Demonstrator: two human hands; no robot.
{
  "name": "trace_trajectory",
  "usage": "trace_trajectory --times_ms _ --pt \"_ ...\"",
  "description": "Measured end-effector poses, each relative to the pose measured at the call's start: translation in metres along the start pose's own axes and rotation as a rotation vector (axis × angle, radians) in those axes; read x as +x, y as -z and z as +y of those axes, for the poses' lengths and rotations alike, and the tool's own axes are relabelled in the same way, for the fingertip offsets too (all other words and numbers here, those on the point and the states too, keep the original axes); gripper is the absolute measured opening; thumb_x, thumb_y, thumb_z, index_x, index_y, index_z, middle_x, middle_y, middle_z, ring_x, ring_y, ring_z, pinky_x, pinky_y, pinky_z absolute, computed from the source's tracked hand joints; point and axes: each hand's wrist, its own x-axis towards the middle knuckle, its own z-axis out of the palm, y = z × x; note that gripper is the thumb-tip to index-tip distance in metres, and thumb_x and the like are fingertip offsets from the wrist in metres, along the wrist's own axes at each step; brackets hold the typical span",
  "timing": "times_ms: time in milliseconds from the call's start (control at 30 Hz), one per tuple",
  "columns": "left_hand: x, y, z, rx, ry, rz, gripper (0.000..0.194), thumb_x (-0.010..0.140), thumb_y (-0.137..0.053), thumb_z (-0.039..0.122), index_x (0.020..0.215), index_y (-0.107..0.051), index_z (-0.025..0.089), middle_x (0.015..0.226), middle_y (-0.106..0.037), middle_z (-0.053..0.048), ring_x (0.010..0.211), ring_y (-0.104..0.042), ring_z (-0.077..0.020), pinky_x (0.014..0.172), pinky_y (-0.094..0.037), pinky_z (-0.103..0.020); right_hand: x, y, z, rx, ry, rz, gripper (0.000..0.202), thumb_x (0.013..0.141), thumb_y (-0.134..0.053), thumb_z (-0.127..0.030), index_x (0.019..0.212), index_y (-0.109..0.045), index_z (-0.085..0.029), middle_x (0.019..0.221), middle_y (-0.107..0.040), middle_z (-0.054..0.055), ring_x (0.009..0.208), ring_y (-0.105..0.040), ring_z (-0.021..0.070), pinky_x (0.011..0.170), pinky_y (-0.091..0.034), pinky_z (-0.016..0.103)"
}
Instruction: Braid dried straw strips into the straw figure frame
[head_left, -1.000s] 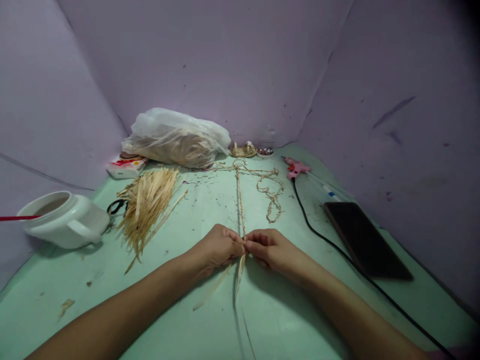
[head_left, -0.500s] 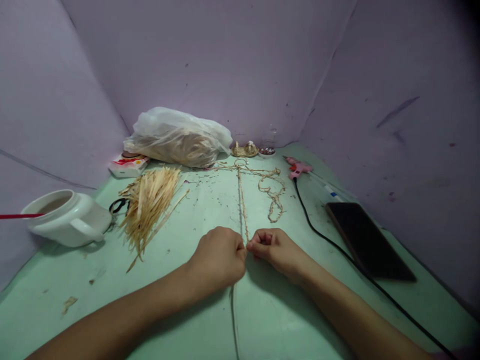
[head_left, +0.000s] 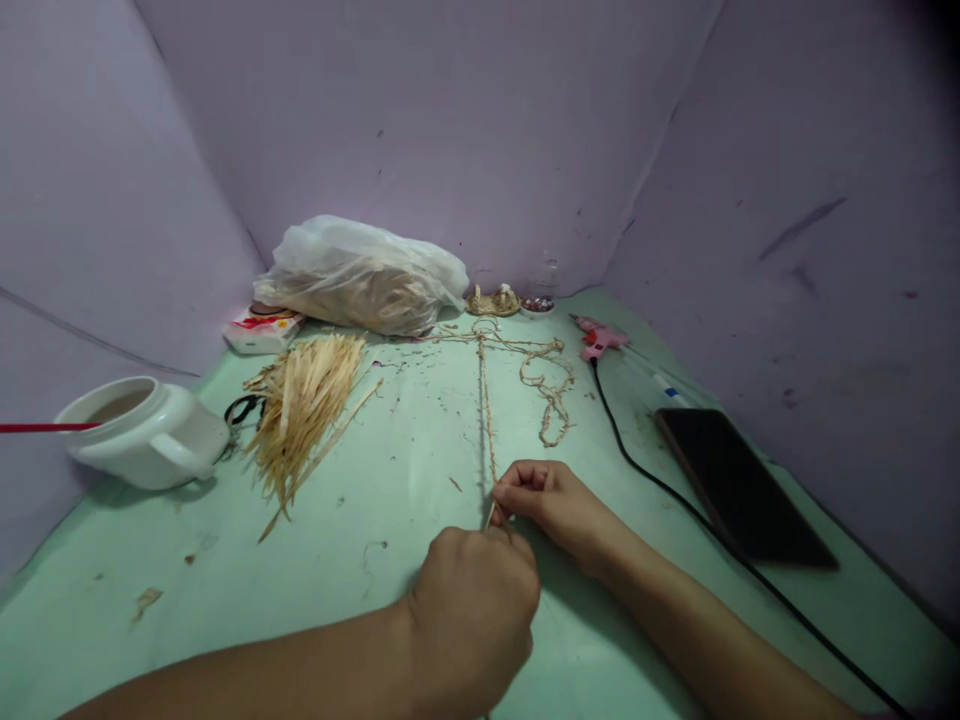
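A thin twisted straw cord (head_left: 487,405) runs taut down the middle of the green table toward me. My right hand (head_left: 534,492) pinches its near end between thumb and fingertips. Just below and left of it, my left hand (head_left: 480,600) is closed in a fist, back of the hand up, on the strand that continues from the pinch. Its fingertips are hidden. Looser knotted cord (head_left: 553,400) lies to the right of the taut piece. A bundle of flat dry straw strips (head_left: 307,410) is spread at the left.
On the left are a white pot (head_left: 154,440) and black scissors (head_left: 244,410). Behind lie a plastic bag (head_left: 367,285), a box (head_left: 262,333) and a woven piece (head_left: 493,302). Rightward are a pink glue gun (head_left: 600,340), its black cable (head_left: 682,507) and a dark phone (head_left: 742,490).
My left hand has moved down toward me, away from the right hand's fingertips, and a short strand shows between them. My right hand keeps its pinch almost in place.
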Motion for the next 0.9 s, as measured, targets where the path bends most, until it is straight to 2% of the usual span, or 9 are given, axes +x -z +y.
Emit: trace_trajectory --times_ms 100,167,233,267,367,467,567,733,900 --pt "0.002 0.021 -0.011 -0.119 0.072 -0.021 0.024 0.07 -0.042 0.023 0.075 -0.063 0.012 0.065 -0.061 -0.013 0.06 -0.057 -0.0226 0.055 -0.04 -0.032 0.002 0.002 0.003 -0.009 -0.013 0.01 0.009 0.06 -0.057 -0.017 0.055 -0.05 -0.015 0.047 -0.053 -0.002 0.045 -0.043 0.0066 0.049 -0.031 0.021" --pt "0.006 0.038 -0.026 -0.269 0.163 0.028 0.034 0.076 -0.037 0.033 0.063 -0.061 0.013 0.057 -0.058 -0.01 0.057 -0.055 -0.0188 0.053 -0.038 -0.028 0.004 0.003 0.005 -0.028 0.004 0.01 0.008 0.059 -0.057 -0.016 0.055 -0.05 -0.014 0.045 -0.05 -0.003 0.042 -0.038 0.0052 0.046 -0.026 0.02" --pt "0.014 0.048 -0.042 -0.505 0.242 0.096 0.032 0.076 -0.038 0.034 0.064 -0.06 0.013 0.054 -0.055 -0.005 0.052 -0.053 -0.0147 0.05 -0.037 -0.025 0.005 0.004 0.006 -0.042 0.038 -0.016 0.009 0.06 -0.056 -0.017 0.054 -0.05 -0.014 0.045 -0.048 -0.004 0.041 -0.034 0.0043 0.044 -0.022 0.02" --pt "0.018 0.049 -0.048 -0.667 0.311 0.071 0.029 0.075 -0.04 0.033 0.07 -0.06 0.013 0.052 -0.054 -0.003 0.046 -0.05 -0.0124 0.045 -0.035 -0.024 0.006 0.004 0.006 -0.049 0.05 -0.029 0.01 0.06 -0.056 -0.018 0.054 -0.05 -0.014 0.045 -0.047 -0.004 0.041 -0.032 0.004 0.043 -0.02 0.02" --pt "0.032 0.037 -0.058 -1.214 0.429 -0.203 0.025 0.065 -0.048 0.019 0.088 -0.055 0.013 0.056 -0.055 0.001 0.037 -0.046 -0.0089 0.037 -0.033 -0.021 0.006 0.002 0.006 -0.028 0.062 -0.055 0.014 0.06 -0.058 -0.022 0.053 -0.048 -0.014 0.044 -0.047 -0.004 0.041 -0.035 0.0044 0.044 -0.022 0.02" --pt "0.039 0.019 -0.056 -1.564 0.372 -0.402 0.014 0.06 -0.049 0.011 0.074 -0.052 0.011 0.059 -0.057 -0.002 0.04 -0.049 -0.0079 0.037 -0.036 -0.019 0.007 0.002 0.006 -0.001 0.036 -0.098 0.016 0.059 -0.059 -0.026 0.057 -0.047 -0.016 0.044 -0.049 -0.003 0.043 -0.043 0.0077 0.047 -0.029 0.021" --pt "0.039 0.012 -0.052 -1.551 0.391 -0.354 0.001 0.06 -0.05 0.012 0.062 -0.049 0.012 0.048 -0.052 0.001 0.035 -0.045 -0.0072 0.033 -0.033 -0.018 0.008 0.005 0.006 -0.099 0.066 -0.094 0.015 0.06 -0.059 -0.024 0.059 -0.047 -0.016 0.047 -0.051 -0.002 0.045 -0.045 0.0084 0.047 -0.03 0.021" --pt "0.038 0.013 -0.05 -1.241 0.429 -0.24 0.016 0.064 -0.047 0.018 0.049 -0.044 0.015 0.035 -0.04 0.004 0.028 -0.034 -0.007 0.03 -0.022 -0.019 0.004 0.014 0.006 -0.439 0.156 -0.019 0.006 0.065 -0.053 -0.02 0.064 -0.052 -0.015 0.057 -0.054 0.0 0.05 -0.043 0.0084 0.047 -0.03 0.021" --pt "0.043 0.001 -0.05 -1.1 0.306 -0.022 0.013 0.056 -0.044 0.012 0.043 -0.041 0.015 0.037 -0.026 0.007 0.037 -0.021 -0.0037 0.038 -0.013 -0.021 -0.008 0.013 0.001 -0.903 0.345 0.06 0.012 0.069 -0.045 -0.016 0.069 -0.057 -0.017 0.058 -0.056 0.0 0.051 -0.044 0.0096 0.047 -0.027 0.021"
